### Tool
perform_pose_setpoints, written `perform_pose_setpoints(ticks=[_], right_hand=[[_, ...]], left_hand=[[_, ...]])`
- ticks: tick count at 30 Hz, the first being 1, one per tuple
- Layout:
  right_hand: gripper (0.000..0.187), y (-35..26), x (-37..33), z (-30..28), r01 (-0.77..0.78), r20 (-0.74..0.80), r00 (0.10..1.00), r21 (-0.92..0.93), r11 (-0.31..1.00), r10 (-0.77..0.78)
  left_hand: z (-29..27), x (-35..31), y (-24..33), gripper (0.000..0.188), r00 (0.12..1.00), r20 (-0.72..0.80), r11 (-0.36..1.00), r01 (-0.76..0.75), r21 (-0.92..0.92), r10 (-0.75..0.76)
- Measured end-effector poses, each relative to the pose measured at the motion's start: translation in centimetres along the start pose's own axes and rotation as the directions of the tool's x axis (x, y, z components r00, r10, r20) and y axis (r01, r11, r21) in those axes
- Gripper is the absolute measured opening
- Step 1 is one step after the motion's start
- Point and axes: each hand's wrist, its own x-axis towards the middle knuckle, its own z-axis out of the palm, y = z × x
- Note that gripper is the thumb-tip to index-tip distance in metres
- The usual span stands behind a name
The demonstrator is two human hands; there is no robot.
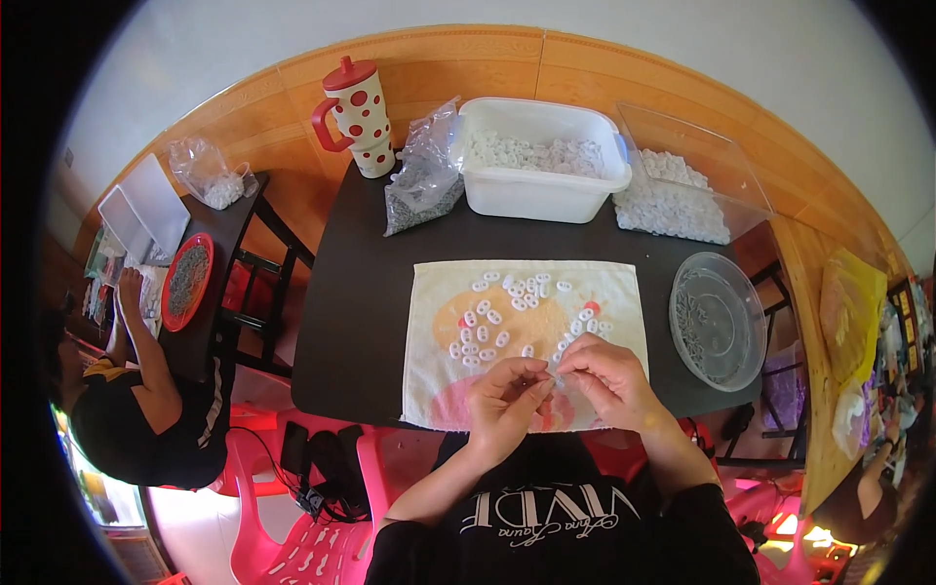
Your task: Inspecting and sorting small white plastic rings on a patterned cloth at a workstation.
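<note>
My left hand (pixel 509 405) and my right hand (pixel 612 380) meet over the front part of a pale patterned towel (pixel 427 302). Thumb and fingers are pinched together on both; whatever sits between the fingertips is too small to make out. Beyond them, several small white oval pieces (pixel 483 333), each with two dark openings, lie scattered on the towel. Some more of these are close past my right fingertips. To the right stands a round clear tub (pixel 746 341) with small grey metal-looking parts (pixel 690 322) along its left side.
Along the table's back are a spotted tumbler (pixel 370 132), a plastic bag of grey parts (pixel 419 200), a white basin (pixel 536 202) of white pieces and a clear box (pixel 673 210) full of them. A co-worker (pixel 136 409) sits left, by a red tray (pixel 200 283). A pink chair (pixel 322 546) stands lower left.
</note>
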Motion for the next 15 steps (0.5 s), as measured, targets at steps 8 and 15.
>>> perform_pose_setpoints(ticks=[8, 15], right_hand=[[0.019, -0.48, 0.33, 0.43, -0.050, -0.045, 0.998, 0.044, 0.998, 0.052], [0.020, -0.32, 0.11, 0.89, -0.021, -0.068, 0.997, 0.014, 1.000, 0.022]], left_hand=[[-0.11, -0.07, -0.03, 0.024, 1.000, 0.002, 1.000, -0.004, -0.002, 0.004], [-0.11, -0.20, 0.13, 0.023, 1.000, 0.002, 0.999, -0.026, -0.024, 0.026]])
